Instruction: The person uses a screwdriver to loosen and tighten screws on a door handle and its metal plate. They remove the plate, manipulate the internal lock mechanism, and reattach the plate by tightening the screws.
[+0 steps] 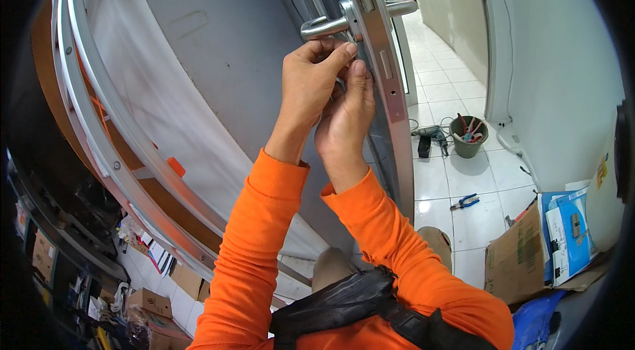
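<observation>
Black strap bag (350, 304) sits nearest the lens, across the chest, between two orange sleeves (258, 251).

Far left: cardboard boxes (152, 300) and mixed clutter on the floor, below the curved aluminium frame rails (99, 125) of the door.

Centre: grey door leaf (218, 52) stands open, its edge toward the viewer. Left hand (311, 85) is raised to the door just below the lever handle (324, 27); its fingers (334, 59) are curled together, pinched on something at the lock area. The item itself is hidden by the hands; cannot tell what it is. Right hand (347, 109) lies against the left, touching it, thumb pointing up along the metal lock faceplate (380, 39) on the door edge. Whether its fingers grip anything cannot be told. A second lever (400, 7) projects from the far side of the door.

Right: white tiled floor (443, 178). On it a power drill (430, 138) just beside a dark green bucket (468, 137) holding tools. Nearer, blue-handled pliers (466, 202) lie alone on a tile. Far right, flattened cardboard (516, 261) against the wall, with blue packaging (569, 231) on it.
</observation>
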